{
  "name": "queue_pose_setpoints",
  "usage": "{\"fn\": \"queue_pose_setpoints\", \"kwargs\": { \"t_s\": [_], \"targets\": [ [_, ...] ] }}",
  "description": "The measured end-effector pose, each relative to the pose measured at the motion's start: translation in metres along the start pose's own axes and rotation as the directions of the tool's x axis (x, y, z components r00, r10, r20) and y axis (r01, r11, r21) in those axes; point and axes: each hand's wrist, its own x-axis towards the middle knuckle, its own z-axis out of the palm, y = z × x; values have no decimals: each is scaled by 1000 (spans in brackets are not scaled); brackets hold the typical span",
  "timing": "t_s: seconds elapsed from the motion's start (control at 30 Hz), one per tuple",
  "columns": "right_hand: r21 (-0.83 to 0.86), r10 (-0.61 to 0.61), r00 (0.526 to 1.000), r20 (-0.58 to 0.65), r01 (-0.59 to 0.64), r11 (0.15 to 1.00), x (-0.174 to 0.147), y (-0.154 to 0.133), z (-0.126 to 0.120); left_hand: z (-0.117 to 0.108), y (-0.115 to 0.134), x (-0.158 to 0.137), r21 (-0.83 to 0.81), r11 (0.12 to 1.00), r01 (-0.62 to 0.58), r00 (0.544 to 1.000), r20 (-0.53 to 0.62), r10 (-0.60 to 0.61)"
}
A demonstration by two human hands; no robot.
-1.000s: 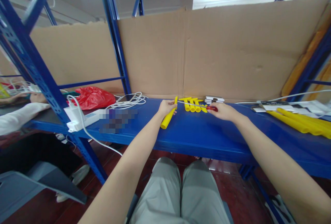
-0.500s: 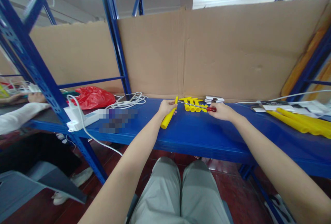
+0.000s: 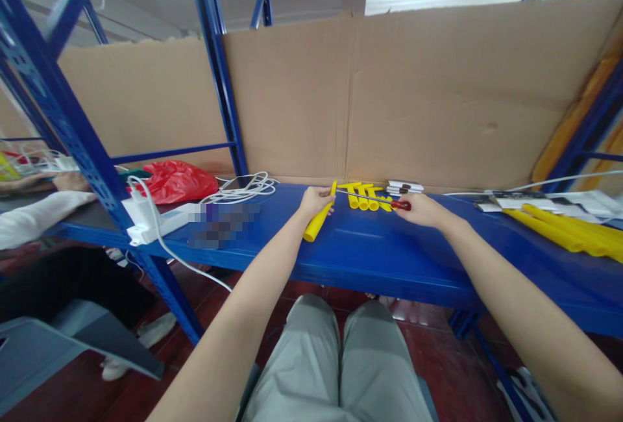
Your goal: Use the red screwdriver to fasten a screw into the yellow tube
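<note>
My left hand (image 3: pixel 315 201) is closed around a yellow tube (image 3: pixel 315 226), which slants with its wide end toward me. In my right hand (image 3: pixel 417 210) is a screwdriver (image 3: pixel 402 205) with a red handle, held level. Its thin metal shaft points left and the tip reaches the upper part of the yellow tube; whether it enters the tube I cannot tell. Several short yellow pieces (image 3: pixel 363 201) lie on the blue table (image 3: pixel 360 250) just behind the shaft. My fingertips are partly hidden behind the tube and the handle.
Long yellow tubes (image 3: pixel 564 230) lie at the right beside white papers. On the left are a white power strip (image 3: pixel 163 224), a red plastic bag (image 3: pixel 178 182) and coiled white cable (image 3: pixel 248 188). Cardboard (image 3: pixel 292 97) stands along the back. A co-worker's sleeve (image 3: pixel 43 217) shows far left.
The view has shifted very slightly. Both hands keep their hold, with the screwdriver and yellow tube in nearly the same place.
</note>
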Motion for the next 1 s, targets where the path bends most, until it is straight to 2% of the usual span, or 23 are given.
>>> {"fn": "queue_pose_setpoints", "kwargs": {
  "t_s": [0.13,0.33,0.53,0.7,0.87,1.0],
  "targets": [
    [-16,-59,998,-27,58,998,1,3,0,1,1,-1,4,1000,2,1000,-7,-2],
    [-24,9,999,-37,-10,1000,1,2,5,0,2,-3,14,1000,-2,1000,-3,2],
    [54,-35,999,-3,35,998,3,7,6,-2,1,-2,56,998,-26,1000,-13,27],
    [-10,-108,993,-46,108,994,2,9,4,-4,0,-1,134,988,-80,997,23,78],
    [-59,-4,997,-79,-1,998,-1,7,2,-5,2,-2,164,976,-143,987,97,128],
    [-1,14,999,-32,-14,1000,1,10,6,-4,4,-3,246,963,-109,993,67,95]
  ]
}}
